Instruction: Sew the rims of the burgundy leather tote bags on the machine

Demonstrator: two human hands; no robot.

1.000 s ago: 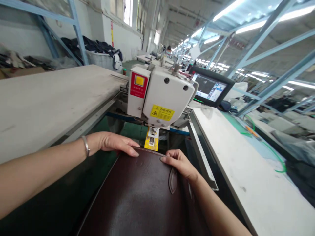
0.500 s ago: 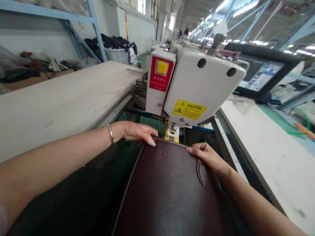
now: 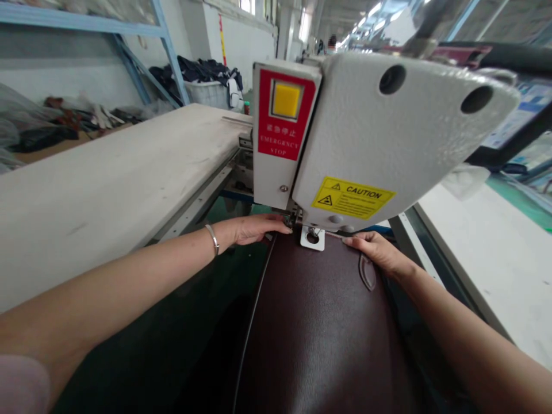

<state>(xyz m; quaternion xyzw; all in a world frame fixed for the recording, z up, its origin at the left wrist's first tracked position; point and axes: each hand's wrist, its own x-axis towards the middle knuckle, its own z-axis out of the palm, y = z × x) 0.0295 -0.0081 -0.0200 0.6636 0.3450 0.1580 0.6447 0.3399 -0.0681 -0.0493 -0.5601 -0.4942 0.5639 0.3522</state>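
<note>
A dark brown leather piece point(image 3: 319, 328) lies in front of me, its far edge under the white sewing machine head point(image 3: 371, 132). My left hand point(image 3: 254, 228), with a silver bracelet on the wrist, rests on the piece's far left corner with fingers stretched out flat. My right hand point(image 3: 379, 253) presses flat on the far right edge, beside a small sewn leather tab point(image 3: 367, 272). The white presser foot point(image 3: 312, 237) sits on the leather between my two hands. Neither hand grips anything.
A long pale worktable point(image 3: 99, 184) runs along the left; another pale table point(image 3: 487, 253) lies at the right. The machine carries a red emergency-stop panel point(image 3: 282, 118) and a yellow caution label point(image 3: 351, 197). A touchscreen point(image 3: 530, 103) sits behind it. Dark garments point(image 3: 198, 72) are piled far back.
The leather piece and both hands have slid forward under the machine head. The view has moved closer, so the machine fills more of the picture.
</note>
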